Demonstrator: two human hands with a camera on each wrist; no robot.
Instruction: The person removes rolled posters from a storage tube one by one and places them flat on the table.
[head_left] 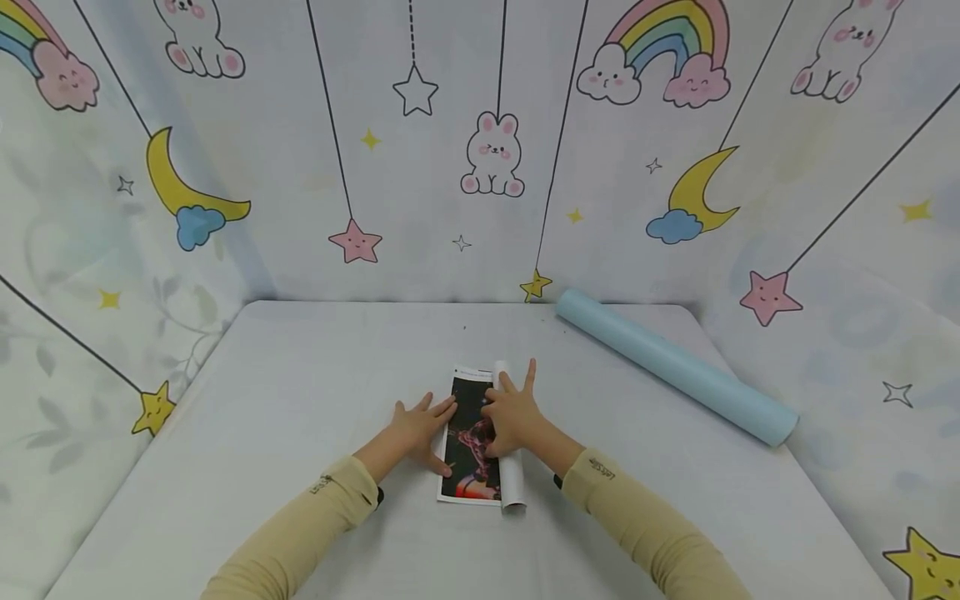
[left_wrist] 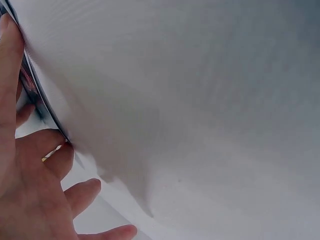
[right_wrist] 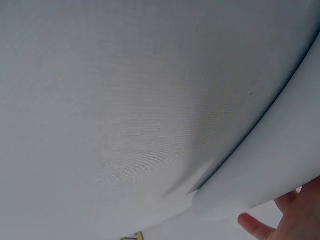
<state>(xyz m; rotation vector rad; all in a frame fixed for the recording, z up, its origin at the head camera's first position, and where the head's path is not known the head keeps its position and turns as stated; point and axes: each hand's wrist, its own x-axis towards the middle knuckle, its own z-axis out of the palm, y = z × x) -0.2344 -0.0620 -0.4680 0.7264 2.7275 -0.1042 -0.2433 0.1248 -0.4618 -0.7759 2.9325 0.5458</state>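
Observation:
A printed sheet (head_left: 474,477) with a dark picture and white border lies on the table, its right side wound into a white paper roll (head_left: 512,483). My left hand (head_left: 414,431) rests at the sheet's left edge, fingers spread, fingertips and thumb touching the border. In the left wrist view the left hand (left_wrist: 37,170) meets the sheet's thin edge. Across the roll lies my right hand (head_left: 515,419), fingers spread, with some fingertips and the thumb over the picture. The right wrist view shows the roll (right_wrist: 270,155) large, with part of the right hand (right_wrist: 300,215) behind it.
A long light-blue roll (head_left: 675,362) lies slantwise at the table's back right. The white tabletop (head_left: 300,375) meets a cartoon-printed backdrop (head_left: 435,183) at the back and sides.

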